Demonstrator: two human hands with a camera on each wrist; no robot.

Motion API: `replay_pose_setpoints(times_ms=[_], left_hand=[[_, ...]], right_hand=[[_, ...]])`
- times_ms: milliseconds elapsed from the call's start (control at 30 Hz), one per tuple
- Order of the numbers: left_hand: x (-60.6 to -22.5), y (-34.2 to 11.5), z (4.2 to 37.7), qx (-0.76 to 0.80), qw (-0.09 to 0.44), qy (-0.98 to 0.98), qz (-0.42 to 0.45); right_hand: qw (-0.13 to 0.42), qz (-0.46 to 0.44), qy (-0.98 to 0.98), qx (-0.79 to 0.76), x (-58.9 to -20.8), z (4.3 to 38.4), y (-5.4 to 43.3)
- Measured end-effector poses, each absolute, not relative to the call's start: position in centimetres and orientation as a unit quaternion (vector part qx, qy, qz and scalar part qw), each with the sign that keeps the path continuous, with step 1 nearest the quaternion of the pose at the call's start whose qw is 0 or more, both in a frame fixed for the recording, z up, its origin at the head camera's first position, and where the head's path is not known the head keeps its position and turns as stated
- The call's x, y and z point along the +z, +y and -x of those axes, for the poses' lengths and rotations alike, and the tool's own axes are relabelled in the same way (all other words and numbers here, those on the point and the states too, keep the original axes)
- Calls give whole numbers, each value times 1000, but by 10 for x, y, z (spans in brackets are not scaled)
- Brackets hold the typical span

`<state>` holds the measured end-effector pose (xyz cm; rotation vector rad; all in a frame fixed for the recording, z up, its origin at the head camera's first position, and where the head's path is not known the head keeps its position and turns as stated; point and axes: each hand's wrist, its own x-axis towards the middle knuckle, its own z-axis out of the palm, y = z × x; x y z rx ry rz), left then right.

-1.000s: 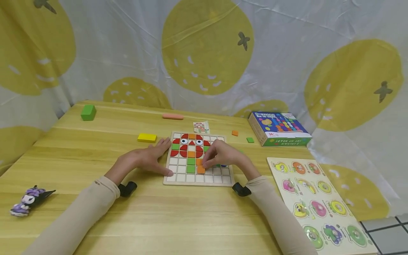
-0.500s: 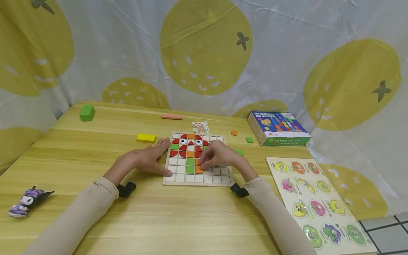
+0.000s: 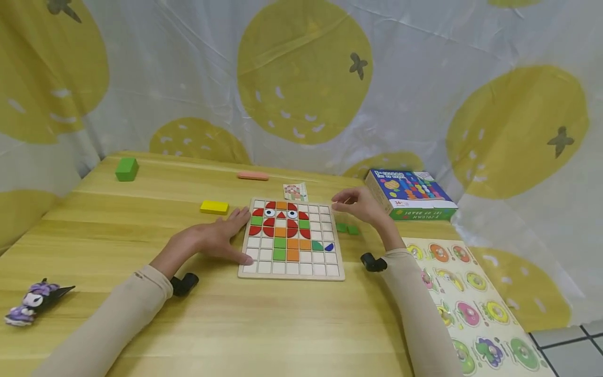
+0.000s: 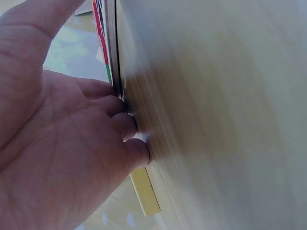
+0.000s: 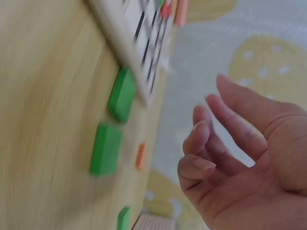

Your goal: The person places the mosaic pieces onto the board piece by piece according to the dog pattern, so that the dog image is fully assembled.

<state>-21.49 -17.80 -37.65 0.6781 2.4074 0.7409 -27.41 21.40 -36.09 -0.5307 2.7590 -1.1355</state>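
A wooden grid board [image 3: 292, 278] lies on the table, with red, orange, green and blue pieces forming part of a picture. My left hand [image 3: 209, 241] rests along the board's left edge, fingers fairly straight, thumb at the near left corner. In the left wrist view its fingertips touch the board's side. Beyond the right edge, my right hand [image 3: 365, 208] hovers with loosely bent fingers and nothing between them. Below it lie two green square tiles [image 3: 352, 230]. In the right wrist view an orange tile [image 5: 140, 155] and another green tile [image 5: 123, 218] lie on the table; the hand hides them in the head view.
A small picture card [image 3: 295, 191] lies behind the board. Around it are a yellow block [image 3: 214, 207], a pink stick [image 3: 253, 176] and a green block [image 3: 126, 169]. A blue box [image 3: 412, 193], a fruit puzzle board [image 3: 490, 283] and a purple-black figurine [image 3: 35, 302] stand or lie farther out.
My right hand has let go of the orange tile, now in a cell on the board, and moved right and back off the board. The left hand stays at the left edge.
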Motion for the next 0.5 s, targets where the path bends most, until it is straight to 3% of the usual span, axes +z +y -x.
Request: replay_pose_setpoints(times_ms=[500], left_hand=[[-371, -176, 210, 251, 264, 901, -234]], right_hand=[[54, 50, 920, -386, -396, 306, 240]])
